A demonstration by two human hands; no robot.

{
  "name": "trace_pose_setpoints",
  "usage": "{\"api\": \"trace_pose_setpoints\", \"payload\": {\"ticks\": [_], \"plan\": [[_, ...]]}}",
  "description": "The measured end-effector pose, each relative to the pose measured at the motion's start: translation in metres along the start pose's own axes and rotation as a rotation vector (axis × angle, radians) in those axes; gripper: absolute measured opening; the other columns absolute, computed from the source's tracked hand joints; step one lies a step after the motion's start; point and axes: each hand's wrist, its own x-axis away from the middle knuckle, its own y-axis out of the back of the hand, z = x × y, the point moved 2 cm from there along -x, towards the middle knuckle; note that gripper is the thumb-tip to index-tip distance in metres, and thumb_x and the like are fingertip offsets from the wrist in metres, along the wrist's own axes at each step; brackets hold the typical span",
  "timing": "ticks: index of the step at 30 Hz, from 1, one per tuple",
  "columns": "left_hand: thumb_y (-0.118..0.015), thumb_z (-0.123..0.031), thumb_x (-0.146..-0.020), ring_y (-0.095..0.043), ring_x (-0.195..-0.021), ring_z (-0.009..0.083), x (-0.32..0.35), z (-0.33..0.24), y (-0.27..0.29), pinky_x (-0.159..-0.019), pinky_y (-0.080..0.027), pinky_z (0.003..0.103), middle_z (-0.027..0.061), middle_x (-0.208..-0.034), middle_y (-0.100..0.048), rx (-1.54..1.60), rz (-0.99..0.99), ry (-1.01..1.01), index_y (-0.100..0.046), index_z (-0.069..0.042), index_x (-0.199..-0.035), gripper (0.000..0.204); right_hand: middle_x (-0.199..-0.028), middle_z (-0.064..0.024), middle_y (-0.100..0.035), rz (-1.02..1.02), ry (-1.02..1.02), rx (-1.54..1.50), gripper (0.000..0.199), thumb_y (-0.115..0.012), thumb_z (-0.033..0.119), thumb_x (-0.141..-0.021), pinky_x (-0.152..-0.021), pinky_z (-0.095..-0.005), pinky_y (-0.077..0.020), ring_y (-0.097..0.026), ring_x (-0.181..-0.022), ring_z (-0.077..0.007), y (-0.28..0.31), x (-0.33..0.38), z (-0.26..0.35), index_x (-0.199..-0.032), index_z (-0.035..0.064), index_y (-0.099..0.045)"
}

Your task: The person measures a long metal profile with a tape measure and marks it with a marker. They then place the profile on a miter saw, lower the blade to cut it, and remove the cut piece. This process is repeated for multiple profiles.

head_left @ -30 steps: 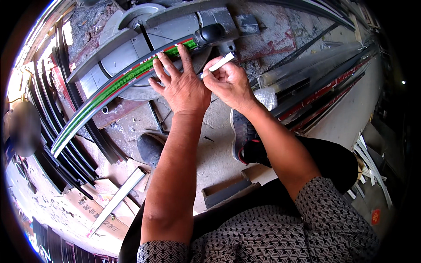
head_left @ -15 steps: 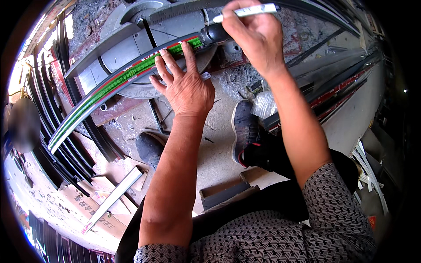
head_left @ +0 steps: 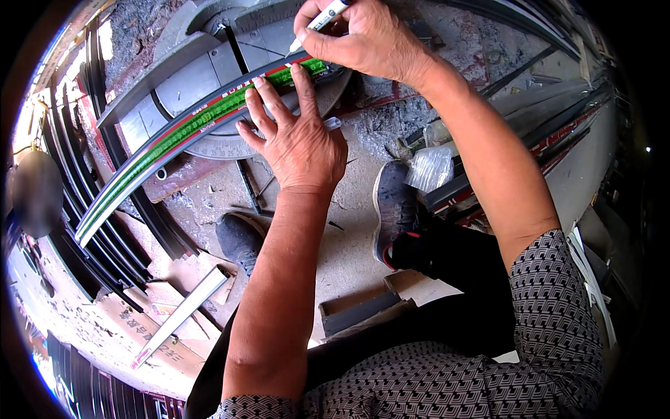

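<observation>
Left hand (head_left: pixel 296 143) lies flat, fingers spread, pinning the green-and-red striped strip (head_left: pixel 188 129) against the grey saw table (head_left: pixel 202 77), just beside the angle scale. Right hand (head_left: pixel 366 38) is closed around a white marker (head_left: pixel 321 17), tip down near the strip's right end. Risk, as I judge it: if my palm pressure eases, the long unsupported strip could slide and the mark land off.

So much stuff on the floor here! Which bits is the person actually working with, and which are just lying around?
In use:
- left hand, pressing down the green-and-red striped strip
- right hand, holding a white marker
- grey saw table under the strip

Lying about:
- pale bar on cardboard
- crumpled plastic bag
- dark strips at the left
</observation>
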Motion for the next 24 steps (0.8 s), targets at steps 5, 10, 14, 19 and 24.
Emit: {"api": "trace_pose_setpoints", "payload": {"ticks": [5,10,14,19,24], "plan": [[-0.072,-0.031,-0.082,-0.017,-0.152,0.0534,0.0002,-0.0004,0.0,-0.117,-0.016,0.072,0.034,-0.163,-0.019,-0.007,0.001,-0.003,-0.023,-0.019,-0.167,0.1,-0.083,-0.0097,-0.072,0.036,0.009,-0.05,0.011,-0.072,0.013,-0.089,-0.072,-0.033,-0.0558,-0.07,-0.077,-0.0171,-0.0022,0.0001,-0.003,-0.095,0.0032,-0.069],[-0.072,-0.03,-0.081,-0.017,-0.152,0.0532,-0.0003,-0.0008,0.0,-0.117,-0.016,0.072,0.0342,-0.163,-0.018,-0.009,0.002,-0.004,-0.021,-0.018,-0.167,0.1,-0.083,-0.0102,-0.072,0.056,0.015,-0.03,0.012,-0.072,0.013,-0.088,-0.072,-0.0335,-0.0566,-0.07,-0.077,-0.0176,-0.0019,-0.0007,-0.0031,-0.094,0.0029,-0.069],[-0.073,-0.03,-0.081,-0.016,-0.152,0.0532,-0.0003,-0.0007,-0.0008,-0.118,-0.015,0.072,0.0343,-0.162,-0.017,-0.022,0.005,-0.004,-0.02,-0.018,-0.167,0.102,-0.083,-0.0106,-0.072,0.072,0.003,-0.026,0.012,-0.073,0.013,-0.087,-0.072,-0.0337,-0.0566,-0.07,-0.077,-0.018,-0.003,-0.001,-0.0027,-0.094,0.0029,-0.07],[-0.073,-0.03,-0.08,-0.016,-0.152,0.0533,-0.0002,-0.0007,-0.0008,-0.117,-0.016,0.072,0.0344,-0.162,-0.017,-0.024,0.007,-0.001,-0.017,-0.019,-0.168,0.105,-0.082,-0.0104,-0.072,0.09,-0.011,-0.032,0.013,-0.073,0.013,-0.087,-0.071,-0.0337,-0.0562,-0.07,-0.076,-0.0179,-0.004,-0.0013,-0.0032,-0.093,0.0027,-0.071],[-0.073,-0.03,-0.081,-0.016,-0.152,0.0536,-0.0001,-0.001,-0.0005,-0.117,-0.016,0.073,0.0345,-0.162,-0.017,-0.017,0.011,-0.001,-0.015,-0.019,-0.169,0.106,-0.081,-0.0101,-0.072,0.092,-0.011,-0.029,0.013,-0.074,0.014,-0.086,-0.071,-0.0334,-0.0559,-0.069,-0.075,-0.0174,-0.0047,-0.0011,-0.0041,-0.093,0.0023,-0.071]]}}
